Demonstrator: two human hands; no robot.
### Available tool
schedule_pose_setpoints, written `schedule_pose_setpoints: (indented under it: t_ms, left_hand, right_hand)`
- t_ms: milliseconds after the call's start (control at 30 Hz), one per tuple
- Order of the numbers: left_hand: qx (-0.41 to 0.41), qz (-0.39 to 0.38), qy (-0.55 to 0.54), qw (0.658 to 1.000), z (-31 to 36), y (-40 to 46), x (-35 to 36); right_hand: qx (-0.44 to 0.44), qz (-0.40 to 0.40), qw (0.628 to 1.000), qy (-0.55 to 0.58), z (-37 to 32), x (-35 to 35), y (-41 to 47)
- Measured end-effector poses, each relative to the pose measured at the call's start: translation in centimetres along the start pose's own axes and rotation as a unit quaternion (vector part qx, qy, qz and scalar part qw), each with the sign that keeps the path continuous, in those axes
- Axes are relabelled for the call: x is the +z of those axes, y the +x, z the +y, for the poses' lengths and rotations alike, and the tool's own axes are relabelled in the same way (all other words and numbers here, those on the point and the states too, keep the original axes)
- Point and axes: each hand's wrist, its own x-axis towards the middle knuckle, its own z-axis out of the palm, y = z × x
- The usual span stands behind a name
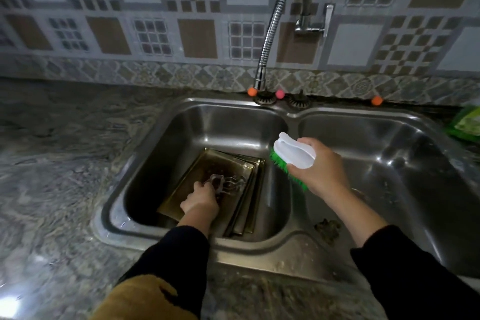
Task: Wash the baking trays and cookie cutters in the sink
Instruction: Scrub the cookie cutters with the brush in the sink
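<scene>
Cookie cutter [217,181]: pinched in the left hand [201,201] fingertips, lifted off the trays for scrubbing.
Baking trays [207,184]: stacked just under those fingers, in the left sink basin [145,153].
Scrubbing brush [292,157]: wrapped by right hand [320,171], bristles downward, poised above.

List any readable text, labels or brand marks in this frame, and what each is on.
None readable.
Green packet at the right edge: print too blurred to read.
Scrub brush, baking trays, tap and wall tiles: no lettering visible.
</scene>
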Motion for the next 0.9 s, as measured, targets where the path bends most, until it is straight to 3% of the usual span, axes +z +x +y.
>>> schedule_pose_setpoints:
  t_ms: [367,567,733,800,900]
  left_hand:
    - [0.041,-0.011,0.093,0.995,1.1,0.4,-1.1]
    - [0.142,0.104,0.091,0.980,6.9,-1.9,-2.5]
    - [0.273,0.165,0.046,0.947,14.2,-5.9,-1.0]
    - [0.318,0.159,0.043,0.934,17.0,-7.4,0.5]
    - [0.348,0.089,0.061,0.931,20.2,-8.5,3.4]
  right_hand:
    - [0.031,0.021,0.999,0.001,1.3,-0.5,-0.9]
    - [0.064,0.035,0.997,0.018,2.8,-2.4,-1.9]
    - [0.092,0.045,0.995,0.014,5.3,-5.1,-3.4]
    - [0.104,0.051,0.993,0.010,6.9,-6.0,-3.8]
    - [0.131,0.047,0.990,0.011,9.4,-7.5,-4.0]
